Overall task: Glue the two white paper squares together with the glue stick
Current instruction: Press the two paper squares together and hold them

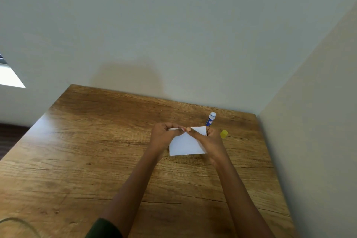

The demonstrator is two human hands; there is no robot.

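White paper (186, 146) lies on the wooden table (96, 150) toward its far right; I cannot tell whether one square or two stacked ones show. My left hand (164, 136) pinches the paper's far left edge between curled fingers. My right hand (209, 141) rests over the right side, its index finger stretched along the far edge and the other fingers curled at the right corner. The uncapped blue glue stick (210, 119) stands just beyond the paper's far right corner. Its yellow cap (224, 134) lies to the right of my right hand.
The table sits in a corner, with a wall (173, 35) along its far edge and another wall (318, 121) along its right edge. A thin curved cord (21, 224) shows at the bottom left.
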